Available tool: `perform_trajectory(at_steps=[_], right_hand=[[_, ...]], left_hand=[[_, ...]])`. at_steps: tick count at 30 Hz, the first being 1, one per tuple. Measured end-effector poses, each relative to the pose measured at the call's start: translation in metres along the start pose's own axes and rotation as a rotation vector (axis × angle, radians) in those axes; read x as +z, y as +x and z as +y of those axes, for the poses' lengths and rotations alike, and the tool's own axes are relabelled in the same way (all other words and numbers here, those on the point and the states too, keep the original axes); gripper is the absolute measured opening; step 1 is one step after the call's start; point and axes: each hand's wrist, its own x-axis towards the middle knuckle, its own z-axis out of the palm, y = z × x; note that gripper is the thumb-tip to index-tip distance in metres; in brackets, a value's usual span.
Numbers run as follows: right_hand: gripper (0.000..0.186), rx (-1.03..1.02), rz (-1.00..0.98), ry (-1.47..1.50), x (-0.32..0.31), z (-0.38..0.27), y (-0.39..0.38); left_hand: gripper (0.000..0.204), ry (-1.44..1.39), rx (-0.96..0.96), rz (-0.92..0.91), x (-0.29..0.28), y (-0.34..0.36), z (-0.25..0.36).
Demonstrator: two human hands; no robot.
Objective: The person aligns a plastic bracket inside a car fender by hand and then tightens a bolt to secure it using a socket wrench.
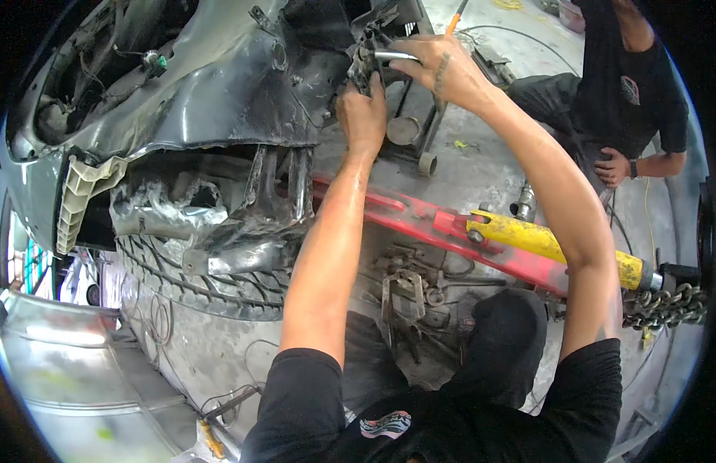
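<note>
Both my arms reach up to the crumpled front corner of a grey car body (219, 85). My left hand (363, 108) grips a dark, bent piece of metal (363, 63) at the torn edge of the body. My right hand (433, 68) is closed around a shiny metal tool handle (395, 55) that points left into the same dark piece. The tool's working end is hidden behind the metal.
A tyre (207, 282) sits under the damaged wing. A red beam (420, 216) with a yellow hydraulic ram (555, 247) and a chain (667, 305) crosses the concrete floor. Loose tools (408, 289) lie by my knee. Another person (632, 92) crouches at upper right.
</note>
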Motion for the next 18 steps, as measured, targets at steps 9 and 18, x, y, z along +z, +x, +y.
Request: perform_trajectory(at_steps=[9, 18], right_hand=[[0.033, -0.405, 0.008, -0.322, 0.004, 0.014, 0.015], [0.023, 0.353, -0.259, 0.572, 0.0, 0.003, 0.042]], left_hand=[[0.032, 0.03, -0.003, -0.023, -0.001, -0.001, -0.002], [0.031, 0.047, -0.005, -0.036, -0.006, 0.001, 0.0]])
